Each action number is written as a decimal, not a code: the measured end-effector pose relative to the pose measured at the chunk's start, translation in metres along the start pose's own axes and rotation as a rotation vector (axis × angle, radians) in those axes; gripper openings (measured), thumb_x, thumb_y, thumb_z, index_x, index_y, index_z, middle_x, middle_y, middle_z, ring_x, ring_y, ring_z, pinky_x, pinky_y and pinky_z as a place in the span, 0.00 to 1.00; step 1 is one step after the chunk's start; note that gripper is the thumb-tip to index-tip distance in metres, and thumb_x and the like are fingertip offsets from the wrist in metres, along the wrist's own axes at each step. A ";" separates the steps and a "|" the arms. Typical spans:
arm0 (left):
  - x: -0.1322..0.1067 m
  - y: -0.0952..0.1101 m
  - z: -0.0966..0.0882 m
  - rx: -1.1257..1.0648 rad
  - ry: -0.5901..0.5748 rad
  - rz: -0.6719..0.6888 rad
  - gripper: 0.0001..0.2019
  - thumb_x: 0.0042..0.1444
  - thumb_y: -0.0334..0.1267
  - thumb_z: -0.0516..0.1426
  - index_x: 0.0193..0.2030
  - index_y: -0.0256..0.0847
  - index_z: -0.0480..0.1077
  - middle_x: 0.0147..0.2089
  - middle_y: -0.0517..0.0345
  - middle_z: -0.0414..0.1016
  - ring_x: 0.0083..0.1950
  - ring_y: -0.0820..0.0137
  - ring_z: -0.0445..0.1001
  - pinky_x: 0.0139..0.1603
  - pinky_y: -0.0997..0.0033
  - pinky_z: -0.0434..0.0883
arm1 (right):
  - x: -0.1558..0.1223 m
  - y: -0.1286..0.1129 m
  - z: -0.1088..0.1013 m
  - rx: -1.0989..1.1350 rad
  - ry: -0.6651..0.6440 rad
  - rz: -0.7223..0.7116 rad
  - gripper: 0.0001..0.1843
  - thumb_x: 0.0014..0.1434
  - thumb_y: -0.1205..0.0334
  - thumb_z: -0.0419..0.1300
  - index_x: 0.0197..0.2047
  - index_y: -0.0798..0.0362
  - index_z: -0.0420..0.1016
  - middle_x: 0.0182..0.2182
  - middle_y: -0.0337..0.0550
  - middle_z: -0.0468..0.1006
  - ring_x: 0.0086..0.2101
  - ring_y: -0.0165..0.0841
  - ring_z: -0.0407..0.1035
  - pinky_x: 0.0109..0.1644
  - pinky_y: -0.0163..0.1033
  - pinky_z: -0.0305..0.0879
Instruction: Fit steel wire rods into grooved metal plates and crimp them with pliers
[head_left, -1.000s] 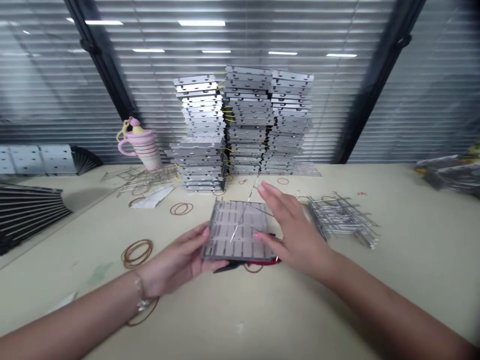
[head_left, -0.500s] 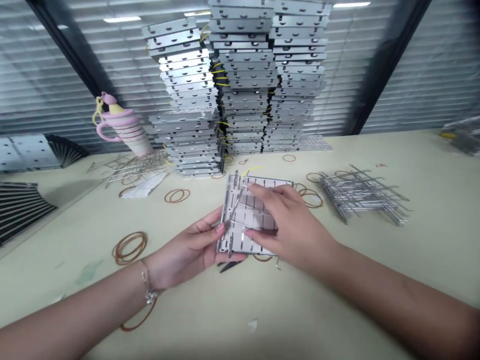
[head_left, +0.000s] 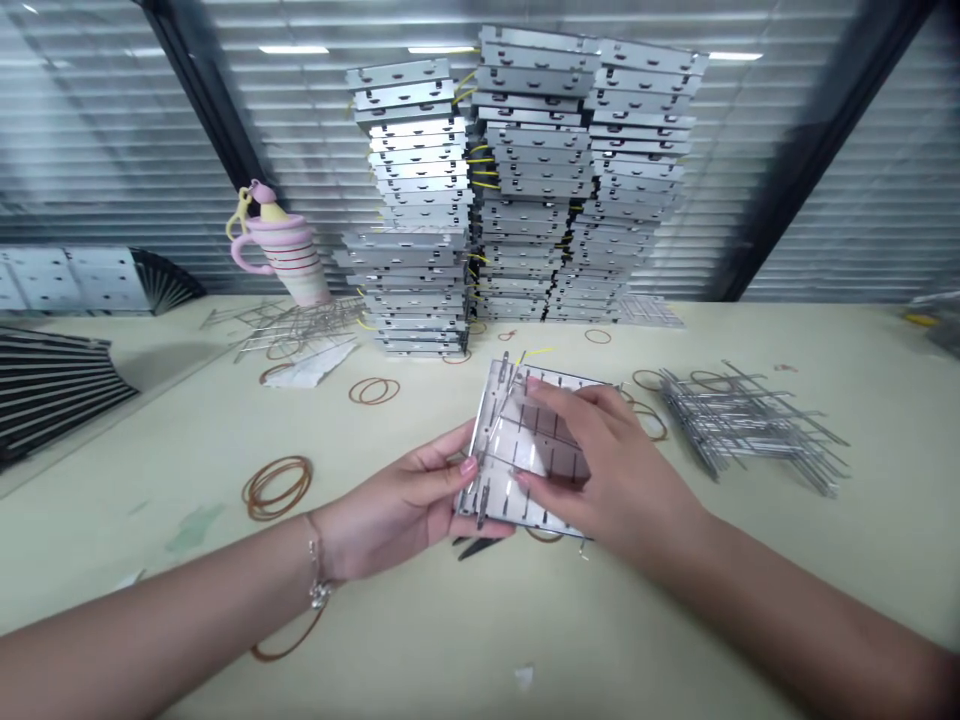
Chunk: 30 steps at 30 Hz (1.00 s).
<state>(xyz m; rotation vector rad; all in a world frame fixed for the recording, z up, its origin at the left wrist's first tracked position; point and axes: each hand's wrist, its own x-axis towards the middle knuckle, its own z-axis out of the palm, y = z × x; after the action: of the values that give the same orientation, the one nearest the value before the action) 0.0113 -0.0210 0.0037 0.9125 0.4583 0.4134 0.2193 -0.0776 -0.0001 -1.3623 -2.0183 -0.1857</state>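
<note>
My left hand (head_left: 420, 495) grips the left edge of a flat metal plate (head_left: 540, 425) with rows of slots, its thumb on top and its fingers underneath. Over the plate is my right hand (head_left: 626, 460), with its thumb and forefinger on a thin wire frame (head_left: 501, 412) lying slanted across the plate's left part. A short yellow tie (head_left: 538, 352) sticks out at the plate's far edge. The right-hand fingers hide the plate's right side. Dark scissor-like blades (head_left: 480, 547) show below the plate.
Tall stacks of metal boxes (head_left: 536, 180) stand at the back by the blinds. A pile of wire frames (head_left: 750, 420) lies to the right, with more wires behind left near a pink cup (head_left: 289, 255). Rubber bands (head_left: 277, 488) are scattered about. Black fan-like pieces (head_left: 60, 395) sit far left.
The view has shifted, so the whole scene sits a little further right and lower. Both hands keep about the same hold on the plate and wire frame.
</note>
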 end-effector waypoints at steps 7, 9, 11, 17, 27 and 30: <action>-0.001 0.000 0.001 0.007 -0.005 0.008 0.23 0.63 0.31 0.52 0.64 0.51 0.59 0.57 0.51 0.70 0.52 0.62 0.73 0.54 0.55 0.69 | -0.003 -0.004 0.002 -0.004 -0.029 -0.069 0.31 0.53 0.61 0.61 0.59 0.55 0.59 0.58 0.42 0.66 0.50 0.40 0.57 0.55 0.45 0.62; -0.002 -0.001 0.002 0.014 -0.003 0.027 0.23 0.62 0.31 0.53 0.63 0.51 0.61 0.55 0.51 0.71 0.51 0.62 0.73 0.53 0.56 0.71 | -0.003 -0.006 0.001 -0.023 -0.026 -0.119 0.28 0.54 0.61 0.60 0.58 0.55 0.61 0.60 0.41 0.65 0.52 0.42 0.56 0.57 0.47 0.59; -0.003 -0.003 0.002 0.025 -0.002 0.049 0.21 0.62 0.33 0.54 0.62 0.51 0.63 0.54 0.51 0.71 0.48 0.64 0.74 0.50 0.58 0.73 | -0.004 -0.007 0.001 -0.042 -0.016 -0.154 0.26 0.55 0.60 0.59 0.57 0.54 0.62 0.60 0.41 0.64 0.53 0.43 0.55 0.57 0.50 0.58; -0.004 -0.006 0.004 0.040 0.037 0.073 0.21 0.62 0.34 0.54 0.62 0.50 0.63 0.52 0.49 0.72 0.42 0.67 0.76 0.44 0.62 0.75 | -0.005 -0.008 0.002 -0.035 -0.016 -0.173 0.25 0.56 0.60 0.58 0.56 0.55 0.62 0.60 0.43 0.63 0.53 0.43 0.55 0.56 0.51 0.58; -0.006 -0.010 0.008 0.146 0.089 0.092 0.20 0.61 0.38 0.54 0.60 0.47 0.63 0.46 0.51 0.73 0.37 0.69 0.74 0.41 0.64 0.74 | -0.005 -0.007 0.005 -0.037 0.012 -0.193 0.23 0.56 0.59 0.59 0.54 0.55 0.65 0.58 0.45 0.66 0.52 0.43 0.56 0.55 0.51 0.59; -0.008 -0.012 0.011 0.335 0.114 0.144 0.20 0.61 0.42 0.54 0.59 0.43 0.64 0.36 0.54 0.73 0.30 0.73 0.71 0.33 0.72 0.71 | -0.005 -0.006 0.001 -0.068 0.004 -0.277 0.20 0.57 0.59 0.59 0.52 0.54 0.67 0.59 0.45 0.64 0.52 0.44 0.57 0.55 0.51 0.59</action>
<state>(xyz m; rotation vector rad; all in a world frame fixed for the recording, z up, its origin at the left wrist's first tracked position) 0.0123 -0.0391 0.0010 1.2554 0.5789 0.5319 0.2147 -0.0837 -0.0021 -1.1160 -2.2090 -0.3834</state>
